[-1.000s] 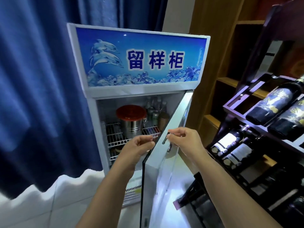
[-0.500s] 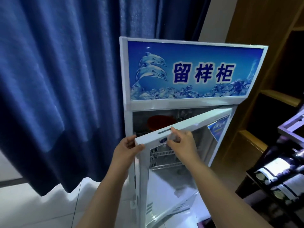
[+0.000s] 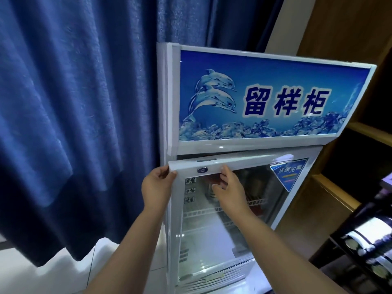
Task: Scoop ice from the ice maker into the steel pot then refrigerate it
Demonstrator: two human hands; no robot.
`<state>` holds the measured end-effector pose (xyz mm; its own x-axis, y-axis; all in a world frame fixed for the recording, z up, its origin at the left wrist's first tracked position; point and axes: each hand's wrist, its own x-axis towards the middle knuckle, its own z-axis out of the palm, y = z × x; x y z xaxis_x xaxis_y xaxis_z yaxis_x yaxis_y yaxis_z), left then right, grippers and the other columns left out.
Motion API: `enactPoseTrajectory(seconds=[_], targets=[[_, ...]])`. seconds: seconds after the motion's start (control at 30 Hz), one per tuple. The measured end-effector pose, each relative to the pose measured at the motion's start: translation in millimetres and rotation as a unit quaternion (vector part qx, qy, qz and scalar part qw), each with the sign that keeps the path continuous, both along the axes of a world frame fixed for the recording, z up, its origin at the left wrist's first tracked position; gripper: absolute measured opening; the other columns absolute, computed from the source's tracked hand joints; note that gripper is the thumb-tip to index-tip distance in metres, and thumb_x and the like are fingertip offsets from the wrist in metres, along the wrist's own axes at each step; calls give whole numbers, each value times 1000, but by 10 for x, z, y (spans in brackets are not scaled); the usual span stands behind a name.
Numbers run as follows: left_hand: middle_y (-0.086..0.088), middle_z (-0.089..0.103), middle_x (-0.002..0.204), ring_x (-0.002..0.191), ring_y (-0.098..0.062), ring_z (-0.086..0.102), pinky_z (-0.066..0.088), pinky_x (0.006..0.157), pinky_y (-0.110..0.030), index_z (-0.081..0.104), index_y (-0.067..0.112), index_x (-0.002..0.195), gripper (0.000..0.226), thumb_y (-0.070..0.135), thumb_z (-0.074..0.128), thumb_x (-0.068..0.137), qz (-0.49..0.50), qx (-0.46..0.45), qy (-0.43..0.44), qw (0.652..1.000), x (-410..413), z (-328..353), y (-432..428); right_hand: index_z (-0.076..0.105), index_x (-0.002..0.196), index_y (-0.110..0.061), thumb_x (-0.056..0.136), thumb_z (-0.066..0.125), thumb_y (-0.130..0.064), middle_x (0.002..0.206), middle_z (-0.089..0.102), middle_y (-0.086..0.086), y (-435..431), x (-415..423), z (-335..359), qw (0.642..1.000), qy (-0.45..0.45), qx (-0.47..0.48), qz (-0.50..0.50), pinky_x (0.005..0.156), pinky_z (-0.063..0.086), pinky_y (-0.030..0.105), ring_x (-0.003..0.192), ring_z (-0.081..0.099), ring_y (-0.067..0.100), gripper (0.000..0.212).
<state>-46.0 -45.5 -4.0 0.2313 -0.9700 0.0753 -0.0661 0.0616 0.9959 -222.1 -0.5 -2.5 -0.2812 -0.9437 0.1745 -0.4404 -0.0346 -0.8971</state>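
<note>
Head view shows the lidded steel pot (image 3: 214, 183) only as a reddish blur behind the glass, on an upper wire shelf (image 3: 250, 203) inside the white glass-door display fridge (image 3: 275, 145), so cannot confirm its exact seat. Your left hand (image 3: 158, 187) is curled around the free corner of the white-framed door (image 3: 244, 164), and your right hand (image 3: 230, 190) pinches the top rail just past the small lock (image 3: 202, 170); that double grip probably lets you guide the seal home. A narrow gap remains at the top edge. Blue pleated curtain (image 3: 74, 102) hangs just beside the cabinet.
</note>
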Motion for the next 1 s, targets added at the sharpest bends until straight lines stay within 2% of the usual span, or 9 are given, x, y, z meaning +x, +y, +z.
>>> enactPoseTrajectory(seconds=[0.13, 0.2, 0.3, 0.5, 0.6, 0.7, 0.8, 0.9, 1.0], targets=[[2, 69, 103, 88, -11, 62, 47, 77, -22, 67, 11, 115, 32, 24, 68, 86, 32, 1, -22, 999, -26, 21, -177, 38, 143, -10, 89, 58, -4, 141, 37, 3, -175, -1, -25, 1000, 21, -5, -7, 107, 36, 28, 125, 44, 16, 57], [5, 67, 98, 86, -9, 61, 44, 74, -20, 66, 12, 116, 32, 25, 67, 86, 41, 5, -32, 999, -30, 14, -220, 41, 141, -9, 90, 57, -5, 136, 35, 0, -240, 4, -38, 1000, 26, -2, -17, 106, 36, 27, 117, 47, 17, 54], [4, 69, 100, 86, -9, 63, 48, 76, -22, 68, 12, 114, 32, 25, 68, 85, 43, 4, -32, 999, -20, -6, -245, 44, 138, -9, 89, 57, -3, 126, 33, -5, -291, 15, -67, 999, 28, -11, -28, 102, 37, 23, 105, 46, 12, 51], [2, 70, 99, 84, -9, 63, 48, 75, -21, 69, 12, 112, 28, 22, 67, 86, 30, -5, -35, 999, -7, 35, -317, 44, 139, -10, 89, 57, -1, 130, 34, -2, -360, 28, -93, 999, 42, -13, -32, 98, 32, 16, 107, 45, 10, 53], [4, 68, 95, 87, -12, 64, 49, 80, -24, 68, 11, 112, 28, 21, 68, 86, 26, -4, -37, 999, 5, 37, -335, 43, 140, -10, 88, 57, -2, 126, 32, -6, -372, 30, -91, 999, 43, -11, -31, 97, 33, 17, 105, 46, 11, 54], [3, 68, 96, 90, -13, 64, 51, 84, -27, 68, 11, 112, 28, 22, 69, 86, 20, -5, -33, 999, 20, 28, -330, 46, 137, -10, 87, 58, -2, 130, 35, -1, -361, 42, -87, 998, 49, -11, -34, 99, 35, 19, 109, 45, 10, 52], [3, 70, 98, 91, -13, 65, 52, 86, -30, 67, 13, 109, 25, 21, 68, 86, 0, 3, -35, 999, 30, 15, -332, 50, 133, -10, 87, 57, -1, 128, 37, 0, -327, 49, -92, 998, 51, -11, -34, 93, 36, 19, 100, 47, 10, 48], [2, 70, 100, 92, -15, 65, 54, 86, -35, 67, 13, 109, 25, 17, 66, 85, -18, 31, -51, 998, 76, -37, -282, 55, 128, -10, 88, 58, -1, 122, 40, -2, -267, 91, -78, 999, 27, -7, -19, 93, 40, 22, 102, 49, 11, 41], [1, 70, 95, 87, -15, 64, 54, 80, -32, 69, 15, 101, 18, 14, 65, 83, -38, 53, -35, 997, 92, -137, -132, 57, 123, -10, 88, 59, -2, 117, 46, -2, -234, 146, -77, 1000, 13, 3, 9, 91, 42, 21, 105, 54, 13, 37]])
